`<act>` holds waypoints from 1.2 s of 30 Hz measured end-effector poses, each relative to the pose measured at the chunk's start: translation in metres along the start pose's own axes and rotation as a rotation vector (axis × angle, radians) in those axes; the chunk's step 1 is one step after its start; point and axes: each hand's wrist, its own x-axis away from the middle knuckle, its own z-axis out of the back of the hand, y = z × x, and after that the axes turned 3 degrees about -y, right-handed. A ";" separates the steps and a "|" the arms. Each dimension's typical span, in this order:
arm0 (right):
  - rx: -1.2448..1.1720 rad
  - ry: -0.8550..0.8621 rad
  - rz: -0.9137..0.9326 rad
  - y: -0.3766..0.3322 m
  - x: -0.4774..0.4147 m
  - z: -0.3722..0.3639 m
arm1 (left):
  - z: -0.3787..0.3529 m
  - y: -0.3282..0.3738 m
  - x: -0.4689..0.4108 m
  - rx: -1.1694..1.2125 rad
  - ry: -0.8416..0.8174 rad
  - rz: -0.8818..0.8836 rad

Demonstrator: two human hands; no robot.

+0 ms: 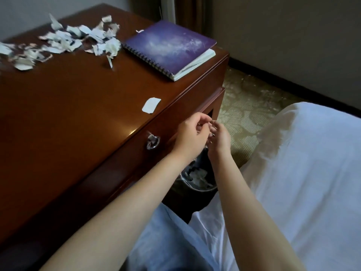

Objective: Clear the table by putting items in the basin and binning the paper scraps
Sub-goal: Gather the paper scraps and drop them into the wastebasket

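Observation:
Both hands meet just off the wooden table's (78, 106) front right edge, above a black bin (197, 183) that holds white scraps. My left hand (190, 134) has its fingers curled and pinches small paper bits (209, 136) at the fingertips of my right hand (219, 138). The right hand is relaxed with its fingers pointing up; its palm is hidden. A heap of torn paper scraps (68, 41) lies at the table's far left. One white scrap (151, 105) lies alone near the front edge. No basin is in view.
A purple spiral notebook (170, 47) lies on the table's far right corner. A metal ring handle (153, 142) hangs on the drawer front. A white-sheeted bed (302, 173) fills the right. Scraps dot the patterned carpet (252, 98).

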 end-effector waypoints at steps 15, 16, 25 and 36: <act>0.103 -0.176 0.306 -0.027 0.085 -0.074 | 0.114 0.048 0.021 -0.862 -0.025 0.007; 0.114 -0.181 0.313 -0.027 0.087 -0.075 | 0.115 0.048 0.021 -0.931 -0.092 0.040; 0.199 -0.251 0.397 -0.033 0.103 -0.087 | 0.122 0.035 0.024 -0.887 0.042 -0.196; 0.534 -0.336 0.566 -0.034 0.117 -0.131 | 0.165 0.037 0.029 -0.740 0.294 -0.196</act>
